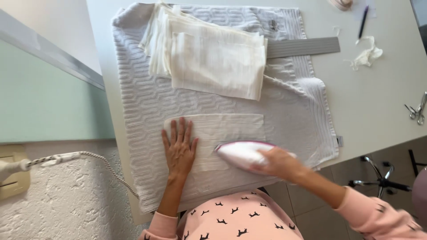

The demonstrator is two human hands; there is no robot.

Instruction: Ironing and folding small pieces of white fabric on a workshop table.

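A single cream fabric piece [227, 126] lies flat on a grey textured towel [147, 102] spread over the white table. My left hand [179, 149] rests flat on the fabric's left end, fingers spread. My right hand [278, 162] grips a white iron with a pink rim [240, 153], whose tip points left and sits on the fabric's lower right part. A stack of similar cream fabric pieces [209, 55] lies at the far side of the towel.
A grey ruler-like strip [304, 46] lies beside the stack. A pen [363, 20], a crumpled scrap [367, 55] and scissors [418, 111] are at the right of the table [378, 98]. The iron's cord [89, 156] runs left to a wall socket. A chair base [380, 178] stands at right.
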